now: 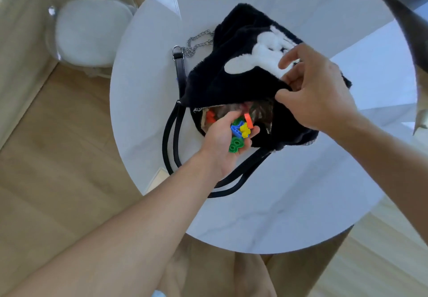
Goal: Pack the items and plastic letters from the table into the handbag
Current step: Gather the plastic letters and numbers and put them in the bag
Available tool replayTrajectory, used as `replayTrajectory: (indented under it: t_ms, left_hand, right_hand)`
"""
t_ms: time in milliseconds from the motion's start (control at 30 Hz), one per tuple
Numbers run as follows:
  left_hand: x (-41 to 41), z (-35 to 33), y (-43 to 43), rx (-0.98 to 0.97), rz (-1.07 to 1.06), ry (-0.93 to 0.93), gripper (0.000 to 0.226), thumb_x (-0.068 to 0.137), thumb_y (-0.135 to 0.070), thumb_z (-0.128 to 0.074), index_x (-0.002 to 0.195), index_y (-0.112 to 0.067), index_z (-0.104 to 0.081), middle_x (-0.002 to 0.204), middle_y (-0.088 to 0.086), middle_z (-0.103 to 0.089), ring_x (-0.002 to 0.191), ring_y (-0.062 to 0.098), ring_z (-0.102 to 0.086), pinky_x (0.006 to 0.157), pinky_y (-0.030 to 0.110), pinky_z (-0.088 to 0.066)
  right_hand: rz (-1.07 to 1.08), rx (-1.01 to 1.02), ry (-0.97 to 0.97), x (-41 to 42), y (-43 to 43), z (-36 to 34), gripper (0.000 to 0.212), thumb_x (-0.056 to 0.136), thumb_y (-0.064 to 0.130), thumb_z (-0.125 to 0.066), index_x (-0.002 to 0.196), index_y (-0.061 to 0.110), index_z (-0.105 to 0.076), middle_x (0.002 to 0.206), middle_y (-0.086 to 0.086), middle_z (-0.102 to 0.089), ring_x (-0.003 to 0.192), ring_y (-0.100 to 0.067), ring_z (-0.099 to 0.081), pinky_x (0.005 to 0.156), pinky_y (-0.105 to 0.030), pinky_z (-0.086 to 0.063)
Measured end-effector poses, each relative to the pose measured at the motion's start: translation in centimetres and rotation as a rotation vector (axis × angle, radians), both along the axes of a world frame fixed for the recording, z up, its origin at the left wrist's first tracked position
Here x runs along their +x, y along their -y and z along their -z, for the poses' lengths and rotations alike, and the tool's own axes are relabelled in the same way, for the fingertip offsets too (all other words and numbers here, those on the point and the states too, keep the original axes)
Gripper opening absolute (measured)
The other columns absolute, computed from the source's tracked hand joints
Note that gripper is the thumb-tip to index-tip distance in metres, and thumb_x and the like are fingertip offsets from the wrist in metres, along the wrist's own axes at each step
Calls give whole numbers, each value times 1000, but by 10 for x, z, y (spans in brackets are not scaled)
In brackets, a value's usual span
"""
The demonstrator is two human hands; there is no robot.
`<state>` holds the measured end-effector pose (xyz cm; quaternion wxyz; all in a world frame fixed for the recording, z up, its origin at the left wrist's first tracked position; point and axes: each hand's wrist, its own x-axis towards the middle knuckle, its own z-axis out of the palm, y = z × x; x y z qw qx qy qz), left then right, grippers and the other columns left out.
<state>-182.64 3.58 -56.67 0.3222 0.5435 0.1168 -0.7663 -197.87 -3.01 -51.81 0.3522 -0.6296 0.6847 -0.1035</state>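
A black furry handbag [234,74] with a white plush figure on its side lies on the round white table [278,204], its zip open toward me. My left hand [220,144] hovers over the bag's mouth, cupped around several plastic letters [240,132] in green, blue, yellow and orange. An orange letter [210,116] and other items show inside the bag. My right hand [317,88] pinches the bag's upper edge and holds the opening wide.
The bag's black straps [170,139] and a metal chain [196,44] trail over the table's left side. A clear chair with a white cushion [90,32] stands at the far left. Wooden floor surrounds the table.
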Motion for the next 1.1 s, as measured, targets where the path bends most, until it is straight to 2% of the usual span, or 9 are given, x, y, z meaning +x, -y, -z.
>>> replayTrajectory:
  t_ms: [100,200,333,500,633,833,967,1033,1100]
  left_hand:
    - [-7,-1,15,9,-17,-7,21,100,-27,-54,98,-10,-65,94,5,-67,79,18,-69,43,15,-47]
    - [-15,-3,27,35,-59,-4,33,101,-27,-52,122,-4,-62,106,9,-66,87,21,-68,46,18,-52]
    - [-23,-6,34,5,-180,-25,34,104,-20,-45,131,-3,-58,116,14,-65,102,28,-64,75,33,-60]
    - [-33,-14,31,-79,-280,-122,35,105,-16,-32,113,1,-62,108,17,-66,99,29,-62,102,43,-48]
    - [-36,-21,22,-117,-391,-187,37,103,-16,-29,109,0,-61,128,23,-62,120,35,-56,113,48,-39]
    - [-43,-33,16,-143,-426,-222,37,98,-10,-29,118,3,-57,119,22,-60,114,36,-56,115,49,-37]
    - [-48,-37,11,-153,-408,-192,34,97,-7,-30,112,2,-59,112,20,-63,108,33,-59,112,46,-41]
    - [-49,-38,10,-151,-382,-170,35,96,-7,-31,116,1,-58,115,19,-62,106,32,-60,107,43,-46]
    - [-48,-38,8,-139,-326,-135,38,94,-6,-31,123,0,-56,114,17,-62,100,29,-62,88,37,-56]
  right_hand:
    - [115,45,132,-4,9,-11,35,68,14,-67,96,32,-56,78,7,-69,64,-12,-61,57,-33,-52]
    - [187,72,197,-5,10,-12,33,67,12,-70,92,29,-58,74,9,-67,57,-10,-58,51,-26,-44]
    - [224,76,217,-5,7,-11,31,63,13,-71,86,29,-58,71,9,-68,54,-8,-57,50,-25,-43]
    - [235,74,233,-8,4,-10,29,65,10,-73,83,27,-58,73,6,-68,57,-11,-58,54,-28,-44]
    - [217,73,214,-9,3,-12,28,67,7,-73,78,26,-57,71,7,-66,56,-10,-55,53,-25,-42]
    - [201,64,184,-11,-3,-13,30,68,7,-76,76,28,-55,76,6,-67,61,-10,-57,54,-24,-41]
    - [188,51,155,-10,-7,-12,29,68,9,-76,75,28,-55,77,7,-67,59,-8,-56,53,-21,-39]
    - [183,52,144,-10,-8,-12,28,68,9,-75,74,28,-55,77,7,-67,58,-8,-55,52,-21,-38]
    - [171,46,135,-11,-10,-10,28,69,8,-74,74,28,-55,77,5,-68,58,-9,-54,52,-20,-38]
